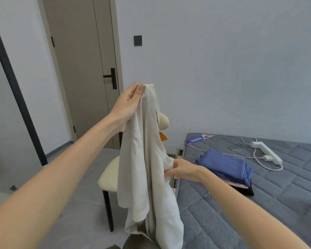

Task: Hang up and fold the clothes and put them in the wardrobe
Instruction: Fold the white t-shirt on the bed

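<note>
cream garment [147, 159] held up in mid-air at the middle of the scene, hanging limp in long folds, lower hem near the bottom edge of view. top of it pinched between thumb and fingers of the left hand [131, 103], raised high, arm stretched out from the near left. right edge, about halfway down, gripped by the right hand [183, 170], fingers curled round a bunch of cloth, arm reaching in from the near right.

just behind the garment, a cream chair [108, 178] with padded seat, rounded backrest and black legs, partly hidden by the cloth; a small orange tag [163, 136] showing beside the backrest. to the right, a grey quilted mattress [276, 203], its corner close to the chair. on it, just right of the right hand, a stack of folded clothes [226, 166]: blue on top, pink beneath, black at the bottom. farther right on the mattress, a white power strip [267, 152] with a white cable looping beside it. at the mattress's far left corner, a blue and white label [198, 138].

on the far wall, left of the garment, a closed taupe door [79, 69] with a black handle [112, 80]; right of it, a dark square wall switch [137, 40]. at the left edge, a black post [16, 90] against the pale wall. grey floor [90, 230] underneath.
</note>
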A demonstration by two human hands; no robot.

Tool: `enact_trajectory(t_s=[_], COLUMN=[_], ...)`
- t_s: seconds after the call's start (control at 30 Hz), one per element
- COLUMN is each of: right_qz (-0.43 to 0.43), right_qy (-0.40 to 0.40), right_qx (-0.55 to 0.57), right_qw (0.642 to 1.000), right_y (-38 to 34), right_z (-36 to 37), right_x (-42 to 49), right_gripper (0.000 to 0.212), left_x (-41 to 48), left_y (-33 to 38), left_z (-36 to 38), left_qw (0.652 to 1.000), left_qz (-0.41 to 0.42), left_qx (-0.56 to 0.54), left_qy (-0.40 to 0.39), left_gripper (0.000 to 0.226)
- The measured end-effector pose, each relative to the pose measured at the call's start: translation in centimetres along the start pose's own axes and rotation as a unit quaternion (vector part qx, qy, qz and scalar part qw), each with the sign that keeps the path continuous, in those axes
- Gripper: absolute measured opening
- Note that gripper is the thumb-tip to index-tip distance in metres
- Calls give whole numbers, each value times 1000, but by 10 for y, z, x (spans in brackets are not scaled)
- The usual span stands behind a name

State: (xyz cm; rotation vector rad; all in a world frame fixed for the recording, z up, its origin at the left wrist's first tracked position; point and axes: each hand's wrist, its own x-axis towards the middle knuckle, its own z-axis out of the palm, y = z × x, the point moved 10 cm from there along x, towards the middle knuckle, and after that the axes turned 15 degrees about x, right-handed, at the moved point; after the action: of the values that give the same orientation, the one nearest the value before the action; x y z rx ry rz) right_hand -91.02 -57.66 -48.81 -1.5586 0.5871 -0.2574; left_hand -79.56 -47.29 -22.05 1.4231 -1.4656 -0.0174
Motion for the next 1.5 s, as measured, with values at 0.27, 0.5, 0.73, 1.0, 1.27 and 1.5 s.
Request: enact_trajectory(t_s=[0.27,0.5,0.73,1.0,1.27,1.5], right_qz=[-142,-280,-370,-446,-500,-489], right_qy=[298,492,543,603,633,652], right_qx=[35,-19,-157,-234,-327,-379], right_qw=[943,824,737,619,492,438], right_y=[-53,-185,-302,-389,-466,-452], right_z=[-83,-133,-127,-100,-58,-56], right_x=[-25,-106,-204,-337,-453,-497], right_gripper=[15,38,39,40,31,21], left_x=[-1,13,42,72,80,58], left_y=[-34,-42,-3,112,219,252], left_z=[-47,-59,-79,-76,-103,-85], left_qw=[998,964,959,950,924,920], left_qz=[-32,-43,-72,47,139,200], left_qx=[46,262,255,211,71,37], left_qy=[34,5,99,224,350,335], left_gripper=[22,28,35,23,23,31])
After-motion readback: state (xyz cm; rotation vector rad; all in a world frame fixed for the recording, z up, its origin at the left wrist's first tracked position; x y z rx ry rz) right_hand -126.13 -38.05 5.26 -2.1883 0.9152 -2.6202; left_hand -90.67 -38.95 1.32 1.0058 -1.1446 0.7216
